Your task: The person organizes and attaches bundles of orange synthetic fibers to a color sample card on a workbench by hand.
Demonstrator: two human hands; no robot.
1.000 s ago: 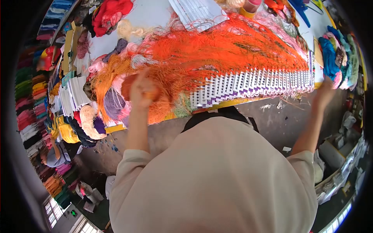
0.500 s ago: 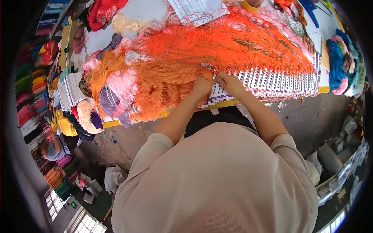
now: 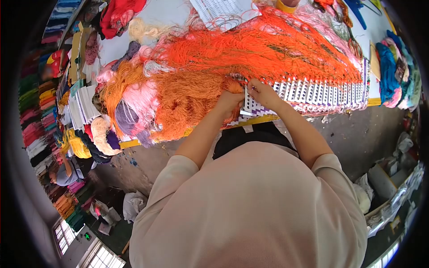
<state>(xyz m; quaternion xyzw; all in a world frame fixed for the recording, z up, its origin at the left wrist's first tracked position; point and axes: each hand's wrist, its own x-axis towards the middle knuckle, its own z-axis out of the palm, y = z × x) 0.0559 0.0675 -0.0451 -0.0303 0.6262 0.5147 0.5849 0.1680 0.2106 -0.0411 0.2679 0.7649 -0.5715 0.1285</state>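
Observation:
Both hands meet at the left end of a long row of white cards (image 3: pixel 308 96) with punched holes, which bright orange threads (image 3: pixel 268 49) run into from above. My left hand (image 3: pixel 230 102) is closed at the right edge of a brownish-orange thread skein (image 3: pixel 187 100), with some of that thread at its fingers. Close by on the right, my right hand (image 3: pixel 263 94) is closed in a pinch over the top of the leftmost cards. Whatever lies between its fingertips is too small to make out. Pink thread (image 3: pixel 139 96) and purple thread (image 3: pixel 126 114) lie left of the skein.
A printed sheet (image 3: pixel 225 13) lies behind the threads. Blue scissors (image 3: pixel 356 13) are at the back right, and blue and pink skeins (image 3: pixel 389 73) hang at the right end. Card stacks (image 3: pixel 84 105) stand left. Another person (image 3: pixel 67 172) is at far left, near shelves of coloured yarn.
My right hand has shifted slightly up and left, and my left hand slightly down and left. The leftmost card shows more plainly between them. The view has tilted a little.

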